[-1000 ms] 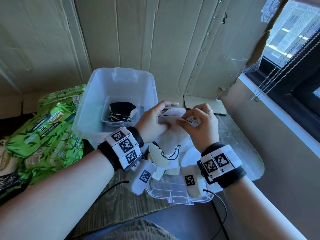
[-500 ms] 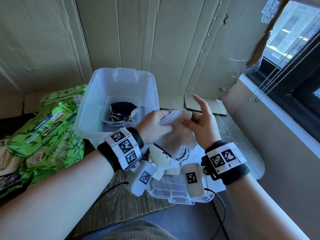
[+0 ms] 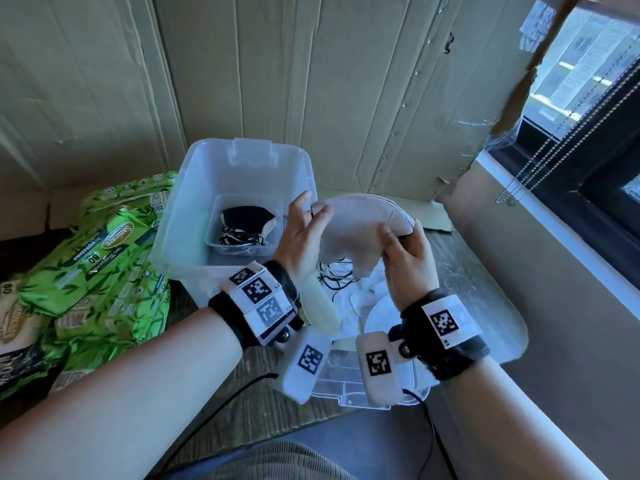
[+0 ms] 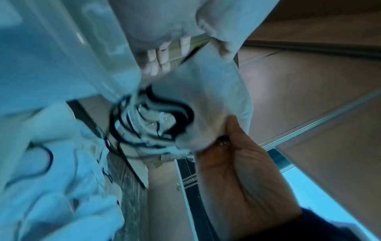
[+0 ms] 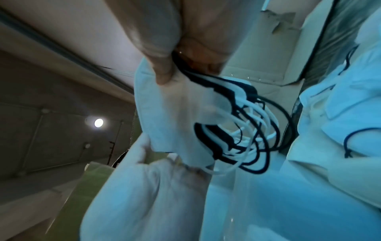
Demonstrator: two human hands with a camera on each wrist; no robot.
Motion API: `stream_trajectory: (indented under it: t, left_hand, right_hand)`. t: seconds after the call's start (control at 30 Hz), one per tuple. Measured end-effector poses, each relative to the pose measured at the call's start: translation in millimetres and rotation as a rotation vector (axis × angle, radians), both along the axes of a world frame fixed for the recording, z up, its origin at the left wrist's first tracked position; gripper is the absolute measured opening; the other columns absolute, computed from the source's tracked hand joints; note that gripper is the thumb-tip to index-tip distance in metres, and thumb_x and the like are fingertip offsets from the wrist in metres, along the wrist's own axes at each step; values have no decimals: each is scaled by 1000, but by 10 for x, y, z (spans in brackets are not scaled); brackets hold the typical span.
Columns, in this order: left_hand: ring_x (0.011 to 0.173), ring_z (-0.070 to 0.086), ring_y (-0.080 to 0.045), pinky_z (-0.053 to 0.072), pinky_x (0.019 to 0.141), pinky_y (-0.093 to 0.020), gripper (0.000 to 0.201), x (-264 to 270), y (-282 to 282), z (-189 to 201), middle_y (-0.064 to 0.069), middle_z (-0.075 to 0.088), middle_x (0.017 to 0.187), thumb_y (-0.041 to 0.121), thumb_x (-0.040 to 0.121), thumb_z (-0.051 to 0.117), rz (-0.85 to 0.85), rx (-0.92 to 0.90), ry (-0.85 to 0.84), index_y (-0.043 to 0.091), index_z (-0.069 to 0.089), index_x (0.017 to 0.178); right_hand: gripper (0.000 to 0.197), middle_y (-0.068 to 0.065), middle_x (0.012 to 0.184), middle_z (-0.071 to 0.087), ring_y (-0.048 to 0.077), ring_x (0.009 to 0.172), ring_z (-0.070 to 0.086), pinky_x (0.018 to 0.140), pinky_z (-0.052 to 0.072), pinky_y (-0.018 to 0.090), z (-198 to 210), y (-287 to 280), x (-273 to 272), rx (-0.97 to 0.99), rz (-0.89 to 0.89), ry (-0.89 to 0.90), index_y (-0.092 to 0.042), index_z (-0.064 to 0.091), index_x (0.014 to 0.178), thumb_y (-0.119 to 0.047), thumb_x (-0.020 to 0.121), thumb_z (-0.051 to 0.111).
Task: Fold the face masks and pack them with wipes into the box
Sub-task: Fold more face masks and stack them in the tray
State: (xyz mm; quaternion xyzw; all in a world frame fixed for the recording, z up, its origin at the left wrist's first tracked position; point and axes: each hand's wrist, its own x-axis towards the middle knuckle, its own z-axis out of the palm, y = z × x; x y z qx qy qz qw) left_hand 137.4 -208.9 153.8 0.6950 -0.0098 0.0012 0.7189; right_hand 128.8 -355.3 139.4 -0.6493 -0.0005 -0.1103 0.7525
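Fingers (image 3: 398, 237) of both hands pinch mask (image 3: 360, 226) ends

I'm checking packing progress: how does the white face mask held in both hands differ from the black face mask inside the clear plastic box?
The white face mask is held up in the air between the left hand and right hand; the black face mask lies in a small inner tub of the clear plastic box. White is being handled; black is already packed. Both have ear loops.
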Motion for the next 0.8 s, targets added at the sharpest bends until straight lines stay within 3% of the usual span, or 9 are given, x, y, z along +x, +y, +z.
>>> stream_trajectory:
  t: [0.1,0.2,0.33,0.43,0.53,0.6,0.67,0.73,0.8]
  left_hand:
    - [127,39,-13,31,91,-13,53,-20,-117,12,-3,34,147,35,99,38,-17,-43,71,17,22,146]
    - [129,44,-23,33,110,-36,61,20,-167,7,-9,41,144,34,91,56,42,-113,123,17,29,142]
    - [106,59,-29,44,99,-45,64,75,-62,-16,-17,61,115,1,84,63,9,-38,50,17,34,139]
    - [48,54,-5,45,50,-16,78,81,74,-8,-5,60,81,-14,79,62,-182,19,-68,25,31,139]
    - [81,58,8,46,78,-12,83,109,132,-38,17,46,124,-19,73,63,-338,138,-215,38,38,126]
    - [106,49,13,33,96,-8,73,92,127,-7,19,49,123,-20,70,62,-438,236,-260,37,48,113]
    - [93,50,22,31,85,1,57,75,134,24,23,58,106,-22,71,56,-520,331,-233,26,57,103]
    - [56,52,12,36,59,-2,43,72,146,26,17,67,85,-20,76,49,-575,380,-152,13,62,101]
    - [58,54,12,42,66,-3,34,93,145,-39,0,67,95,-15,81,53,-561,370,-91,7,66,105]
  right_hand:
    - [40,12,107,63,26,102,60,91,48,41,1,89,-19,-63,6,30,-4,51,114,-23,79,56]
    - [50,15,103,63,23,95,63,81,53,32,5,79,-38,-170,62,38,5,49,118,-15,73,61]
    - [42,12,96,63,22,88,63,77,53,34,51,-33,-57,-131,38,58,-7,52,108,1,68,63]
    - [45,15,87,61,25,74,60,68,53,38,105,-111,-54,-79,-14,128,-17,45,107,13,77,61]
    - [47,18,78,59,23,63,57,59,50,31,120,-144,-46,-155,-26,133,-29,48,102,10,80,61]
    - [46,15,76,58,18,58,55,55,47,28,100,-155,-35,-203,-8,140,-28,47,105,8,81,60]
    - [45,8,72,58,6,48,52,43,42,21,83,-163,-31,-303,8,166,-28,45,112,3,84,60]
    - [47,4,74,61,0,42,49,36,37,17,74,-153,-40,-406,31,178,-32,44,117,-1,85,59]
    - [48,7,82,63,-2,45,51,34,36,16,56,-137,-55,-450,72,184,-36,44,118,-4,85,60]
